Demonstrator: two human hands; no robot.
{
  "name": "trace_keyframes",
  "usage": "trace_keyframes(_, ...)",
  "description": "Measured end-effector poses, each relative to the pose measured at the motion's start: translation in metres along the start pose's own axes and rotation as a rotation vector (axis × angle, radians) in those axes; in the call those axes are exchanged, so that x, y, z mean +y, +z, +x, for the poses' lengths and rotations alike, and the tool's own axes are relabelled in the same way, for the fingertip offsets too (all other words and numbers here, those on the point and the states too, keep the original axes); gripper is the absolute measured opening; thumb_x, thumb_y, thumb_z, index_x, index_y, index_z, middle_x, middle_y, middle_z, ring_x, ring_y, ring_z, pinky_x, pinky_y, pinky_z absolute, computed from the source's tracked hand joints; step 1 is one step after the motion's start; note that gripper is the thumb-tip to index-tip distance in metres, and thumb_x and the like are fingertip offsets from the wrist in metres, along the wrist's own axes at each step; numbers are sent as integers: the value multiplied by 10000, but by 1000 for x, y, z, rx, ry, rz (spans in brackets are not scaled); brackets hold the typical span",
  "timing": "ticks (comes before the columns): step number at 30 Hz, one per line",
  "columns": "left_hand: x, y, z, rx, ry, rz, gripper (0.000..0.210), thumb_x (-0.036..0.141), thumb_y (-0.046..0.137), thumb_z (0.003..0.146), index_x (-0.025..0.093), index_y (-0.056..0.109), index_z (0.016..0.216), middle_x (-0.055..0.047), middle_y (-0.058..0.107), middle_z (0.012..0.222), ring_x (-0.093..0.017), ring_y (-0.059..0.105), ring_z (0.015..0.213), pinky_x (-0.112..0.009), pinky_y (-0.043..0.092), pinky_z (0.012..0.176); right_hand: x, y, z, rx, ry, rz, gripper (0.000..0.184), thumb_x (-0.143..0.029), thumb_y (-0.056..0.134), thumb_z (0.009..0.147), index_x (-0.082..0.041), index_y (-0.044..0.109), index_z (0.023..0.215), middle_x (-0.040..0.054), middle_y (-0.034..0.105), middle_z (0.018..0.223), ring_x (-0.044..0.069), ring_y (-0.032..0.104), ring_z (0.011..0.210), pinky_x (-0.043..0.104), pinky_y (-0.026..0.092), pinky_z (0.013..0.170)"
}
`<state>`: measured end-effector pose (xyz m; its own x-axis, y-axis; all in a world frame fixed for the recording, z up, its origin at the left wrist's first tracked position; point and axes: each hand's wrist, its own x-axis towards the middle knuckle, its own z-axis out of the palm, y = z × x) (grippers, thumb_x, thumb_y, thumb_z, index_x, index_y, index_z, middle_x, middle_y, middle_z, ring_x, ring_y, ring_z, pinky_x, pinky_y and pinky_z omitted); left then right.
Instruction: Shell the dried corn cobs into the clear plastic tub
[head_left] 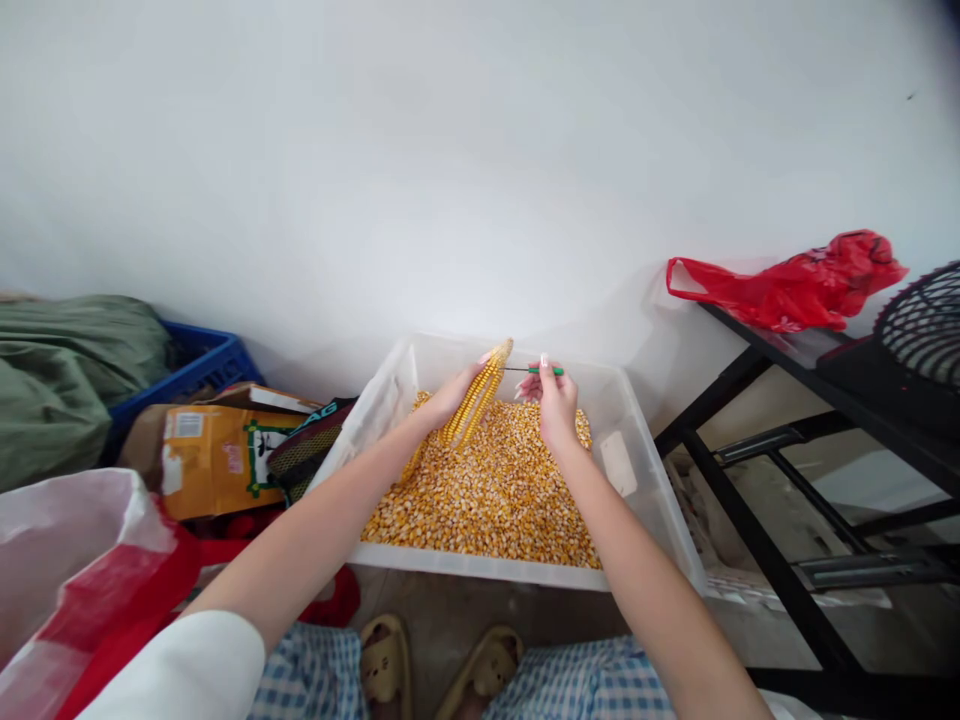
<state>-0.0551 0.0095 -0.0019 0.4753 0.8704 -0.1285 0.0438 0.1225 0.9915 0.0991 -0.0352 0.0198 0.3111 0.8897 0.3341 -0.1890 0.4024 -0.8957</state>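
Observation:
My left hand (454, 392) is wrapped round a yellow corn cob (478, 398), which tilts with its pale tip up and to the right. Dark gaps run along the cob between its rows of kernels. Between the fingers of my right hand (556, 396) is a thin screwdriver (546, 371) with a green handle. Its dark shaft points left, and the tip meets the cob near its upper end. Both hands are above a translucent plastic bin (480, 567) that holds a deep layer of loose corn kernels (487, 500). Part of another cob (409, 465) shows under my left wrist.
A black metal frame table (757, 350) stands at the right, bearing a red plastic bag (802, 285) and a black fan (926, 325). On the left are a blue crate (217, 360), a orange cardboard box (217, 455) and a red and white sack (97, 560). A white wall (480, 170) rises behind.

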Motion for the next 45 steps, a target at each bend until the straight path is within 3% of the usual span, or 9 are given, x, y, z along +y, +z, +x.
trace_keyframes(15,3,1,-2,17,35,135,688,694,225,755,203,498,1152,-82,650,777,-243,620,693,-355,500,597,-6,2,-5,-31,-56,-75,356,-524,489,788,-169,508,776,-23,517,549,81,480,457,194,411,456)
trace_keyframes(23,-1,0,-1,35,49,15,642,680,301,745,210,499,1134,-73,632,753,-226,608,615,-344,489,539,-6,2,-7,-43,-75,-103,355,-531,469,796,-177,505,784,-24,512,559,82,477,469,199,416,474)
trace_keyframes(35,4,-2,-4,40,76,134,676,680,248,765,216,454,1211,-80,646,807,-239,618,678,-353,489,592,-6,2,-7,-52,-80,-103,365,-535,470,793,-172,513,786,-20,518,567,83,479,475,204,417,485)
trace_keyframes(45,3,-2,-4,40,57,95,640,674,290,757,213,510,1142,-71,633,765,-225,609,635,-342,491,568,-5,2,-7,-69,-96,-80,328,-502,486,798,-175,520,786,-24,516,569,81,476,476,204,413,486)
